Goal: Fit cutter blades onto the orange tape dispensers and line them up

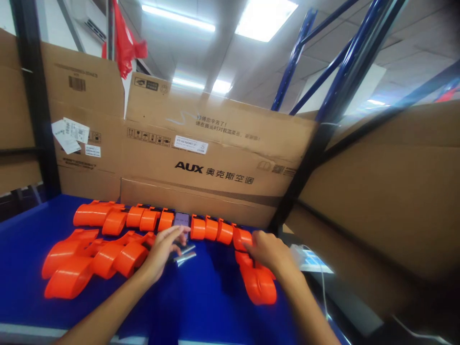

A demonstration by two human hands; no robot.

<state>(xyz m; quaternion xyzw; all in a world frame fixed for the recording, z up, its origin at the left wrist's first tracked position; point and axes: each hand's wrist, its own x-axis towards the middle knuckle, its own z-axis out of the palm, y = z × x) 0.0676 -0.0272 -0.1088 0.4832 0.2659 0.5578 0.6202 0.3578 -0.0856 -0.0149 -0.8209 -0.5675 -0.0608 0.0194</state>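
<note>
My left hand (165, 249) hovers over the middle of the blue table (212, 297), fingers apart and slightly bent, holding nothing. Just in front of its fingertips stands a phone (181, 220), and beside them lie small silvery metal strips (185, 258). My right hand (269, 248) is closed, thumb and fingers on an orange plastic loop (241, 238) at the right end of the back row; some of its fingers are hidden. Below that hand, several more orange loops (259, 285) lie bunched together, partly covered by the wrist.
More orange loops (166, 220) line the table's back edge, and a cluster of orange loops (70, 278) lies at left. A cardboard panel (158, 163) stands behind. Blue-black rack posts (305, 167) rise at right, with a white cable (324, 292) beyond the table edge.
</note>
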